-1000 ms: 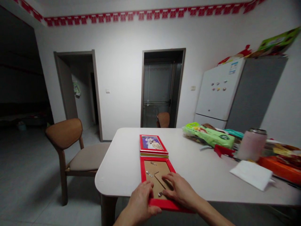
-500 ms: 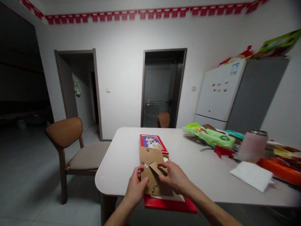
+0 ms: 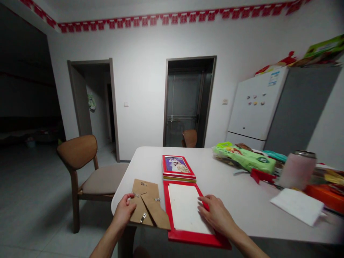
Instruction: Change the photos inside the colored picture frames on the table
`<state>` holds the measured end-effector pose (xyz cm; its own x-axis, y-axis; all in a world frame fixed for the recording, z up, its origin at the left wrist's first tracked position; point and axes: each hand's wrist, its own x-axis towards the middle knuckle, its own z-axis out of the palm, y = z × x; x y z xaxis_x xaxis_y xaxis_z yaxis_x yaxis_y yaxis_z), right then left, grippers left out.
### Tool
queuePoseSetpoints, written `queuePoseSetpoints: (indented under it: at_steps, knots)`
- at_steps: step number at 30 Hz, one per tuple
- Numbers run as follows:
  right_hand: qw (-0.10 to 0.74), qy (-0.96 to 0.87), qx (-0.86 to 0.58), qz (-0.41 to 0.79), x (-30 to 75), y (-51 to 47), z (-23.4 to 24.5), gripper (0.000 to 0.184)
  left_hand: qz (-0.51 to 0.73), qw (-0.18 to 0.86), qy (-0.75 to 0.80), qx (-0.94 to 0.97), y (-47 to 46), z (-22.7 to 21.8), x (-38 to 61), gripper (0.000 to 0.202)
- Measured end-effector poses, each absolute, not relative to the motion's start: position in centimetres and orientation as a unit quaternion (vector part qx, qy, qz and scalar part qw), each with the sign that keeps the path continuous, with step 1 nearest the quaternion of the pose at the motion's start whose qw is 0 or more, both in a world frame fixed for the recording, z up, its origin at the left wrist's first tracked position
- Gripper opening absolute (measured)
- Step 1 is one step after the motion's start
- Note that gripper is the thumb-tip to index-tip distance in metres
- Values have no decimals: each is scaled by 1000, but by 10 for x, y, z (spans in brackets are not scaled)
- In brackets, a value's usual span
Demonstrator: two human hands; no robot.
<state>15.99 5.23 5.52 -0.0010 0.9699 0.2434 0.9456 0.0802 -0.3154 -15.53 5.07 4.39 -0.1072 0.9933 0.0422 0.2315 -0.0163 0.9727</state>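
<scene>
My left hand (image 3: 125, 209) pinches the left edge of a brown picture frame backing board (image 3: 150, 207) with metal clips on it. The board lies at the table's front left, beside a red picture frame (image 3: 199, 238). A white sheet (image 3: 186, 206) fills the middle of that frame. My right hand (image 3: 215, 215) rests at the frame's right side, fingers stretched over the edge of the sheet. Just beyond lies another red frame (image 3: 179, 167) holding a photo of people, on top of a small stack.
A white table (image 3: 228, 200) spans the front. On its right are a green wipes pack (image 3: 247, 159), a pink jar (image 3: 298, 170), white tissue (image 3: 297, 204) and an orange box (image 3: 326, 197). A wooden chair (image 3: 80, 154) stands left; a fridge (image 3: 258, 104) stands at the back right.
The backing board has moved left off the red frame with my left hand, uncovering the white sheet. My right hand has let go of the board and moved right to the frame's edge.
</scene>
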Motion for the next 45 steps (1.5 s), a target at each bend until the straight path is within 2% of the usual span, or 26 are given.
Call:
queuePoseSetpoints:
  at_steps: [5, 10, 16, 18, 22, 24, 27, 30, 33, 37, 41, 45]
  knots:
    - [164, -725, -669, 16, 153, 50, 45, 31, 399, 289, 643, 586, 56, 44, -162, 31]
    - [189, -704, -684, 20, 158, 54, 45, 42, 346, 174, 677, 625, 47, 51, -163, 42]
    - [209, -664, -715, 65, 171, 63, 47, 50, 333, 136, 585, 727, 31, 55, -114, 40]
    - [244, -633, -725, 118, 171, 62, 51, 54, 335, 162, 542, 753, 21, 58, -89, 40]
    - [382, -513, -658, 397, 165, 48, 70, 64, 315, 213, 470, 796, 4, 66, -41, 43]
    - [448, -444, -597, 496, 161, 38, 81, 70, 298, 221, 452, 811, -1, 71, -21, 48]
    - [504, -398, -541, 544, 155, 27, 93, 77, 307, 190, 433, 826, -2, 79, 2, 49]
    - [519, -395, -501, 568, 153, 25, 98, 79, 317, 132, 392, 854, -3, 88, 16, 43]
    - [521, -410, -491, 565, 153, 29, 98, 76, 316, 78, 356, 876, -5, 97, 17, 31]
    - [512, -445, -559, 476, 161, 39, 88, 73, 418, 52, 376, 826, -1, 108, -5, 37]
    - [469, -484, -634, 378, 179, 48, 70, 65, 538, 151, 475, 680, 12, 102, -46, 36]
    - [392, -537, -690, 287, 195, 56, 51, 56, 560, 287, 522, 576, 21, 69, -80, 34]
